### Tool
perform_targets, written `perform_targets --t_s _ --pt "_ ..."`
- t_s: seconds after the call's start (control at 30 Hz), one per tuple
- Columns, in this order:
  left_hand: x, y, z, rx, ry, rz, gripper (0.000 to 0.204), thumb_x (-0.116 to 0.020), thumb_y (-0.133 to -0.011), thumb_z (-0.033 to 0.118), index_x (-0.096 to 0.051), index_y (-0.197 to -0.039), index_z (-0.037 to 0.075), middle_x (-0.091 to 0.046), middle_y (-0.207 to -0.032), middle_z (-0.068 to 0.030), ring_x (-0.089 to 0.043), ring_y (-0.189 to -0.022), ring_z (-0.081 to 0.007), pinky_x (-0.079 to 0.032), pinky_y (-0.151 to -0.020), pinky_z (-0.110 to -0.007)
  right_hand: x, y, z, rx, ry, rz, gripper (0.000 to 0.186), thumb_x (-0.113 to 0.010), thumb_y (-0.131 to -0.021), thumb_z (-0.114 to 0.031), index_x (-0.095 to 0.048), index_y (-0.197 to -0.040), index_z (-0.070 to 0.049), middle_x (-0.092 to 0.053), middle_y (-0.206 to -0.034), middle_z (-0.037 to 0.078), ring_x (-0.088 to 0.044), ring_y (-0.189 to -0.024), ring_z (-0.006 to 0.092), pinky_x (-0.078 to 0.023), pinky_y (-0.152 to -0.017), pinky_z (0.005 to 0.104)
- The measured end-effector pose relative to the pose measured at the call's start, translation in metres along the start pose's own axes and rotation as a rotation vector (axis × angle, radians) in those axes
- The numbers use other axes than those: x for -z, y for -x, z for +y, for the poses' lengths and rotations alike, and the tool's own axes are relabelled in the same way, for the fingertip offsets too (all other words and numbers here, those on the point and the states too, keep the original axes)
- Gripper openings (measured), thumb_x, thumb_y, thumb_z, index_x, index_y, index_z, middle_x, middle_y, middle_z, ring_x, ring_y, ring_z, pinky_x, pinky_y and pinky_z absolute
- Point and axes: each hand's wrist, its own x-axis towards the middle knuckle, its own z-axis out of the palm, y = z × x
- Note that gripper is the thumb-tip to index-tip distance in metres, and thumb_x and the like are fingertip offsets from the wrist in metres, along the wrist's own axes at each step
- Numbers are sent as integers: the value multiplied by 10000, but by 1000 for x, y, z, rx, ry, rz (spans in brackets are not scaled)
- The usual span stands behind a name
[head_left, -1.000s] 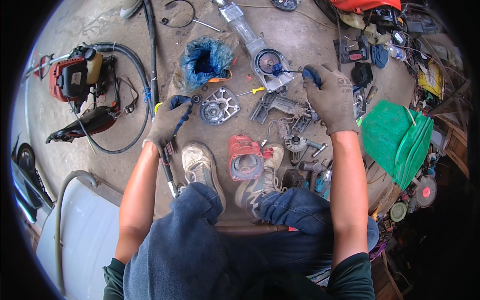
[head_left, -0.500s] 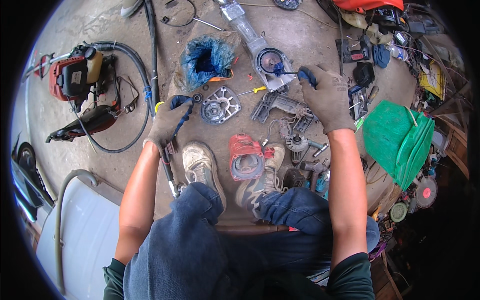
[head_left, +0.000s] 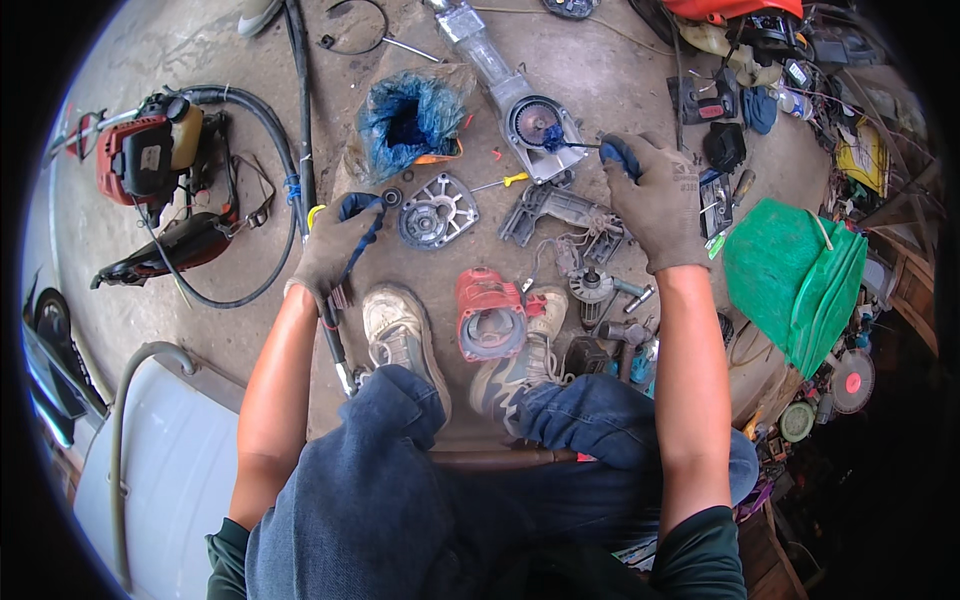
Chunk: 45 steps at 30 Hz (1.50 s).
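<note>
Holding a blue-handled screwdriver point(head_left: 590, 147), right hand point(head_left: 655, 200) grips closed; shaft runs left into gear housing point(head_left: 535, 125), far centre. Left hand point(head_left: 335, 245) fisted on a dark tool handle point(head_left: 355, 225), left of round cover plate point(head_left: 435, 210).

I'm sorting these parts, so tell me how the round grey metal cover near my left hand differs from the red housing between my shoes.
The grey metal cover is flat, bare silvery metal with open cut-outs; the red housing is deeper, cup-shaped and red. The cover lies on open concrete just right of the left hand; the housing sits between the shoes, touched by neither hand. Both have a round central opening.
</note>
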Motion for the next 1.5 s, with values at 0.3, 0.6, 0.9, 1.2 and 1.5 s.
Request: perform_targets --t_s 0.3,0.6,0.9,1.2,1.5 --pt "2 -2 -4 21 -11 0 307 -695 -953 261 -714 -1116 2 -705 -868 -21 -621 -756 -83 -520 -674 -256 -14 10 16 -75 -147 121 235 -694 -885 -129 -746 -1099 -46 -707 -973 160 -702 -895 315 -537 -820 371" --pt "-4 2 3 21 6 -4 286 -693 -954 247 -713 -1107 6 -694 -869 -12 -604 -754 -76 -509 -670 -244 -15 13 24 -158 -212 126 225 -692 -899 -122 -751 -1099 -39 -708 -991 144 -701 -908 261 -531 -836 340" --pt "2 1 3 69 -54 -79 289 -649 -1011 215 -673 -1218 15 -719 -1094 -45 -667 -929 -127 -544 -811 -273 -18 11 22 -189 -174 162 251 -694 -876 -212 -762 -1075 -76 -714 -1013 151 -707 -909 333 -543 -815 401" --pt "-8 3 3 20 14 -18 278 -689 -961 247 -719 -1103 10 -697 -878 -9 -609 -770 -78 -512 -683 -241 -25 8 20 -294 -295 165 260 -683 -894 -233 -755 -1087 -74 -705 -1063 159 -700 -958 337 -540 -849 399" --pt "-8 1 3 63 -41 -52 292 -677 -989 220 -679 -1186 4 -713 -1023 -40 -665 -875 -116 -548 -763 -261 -27 7 22 -247 -237 148 260 -682 -923 -178 -749 -1112 -13 -761 -987 160 -740 -894 234 -548 -831 334"
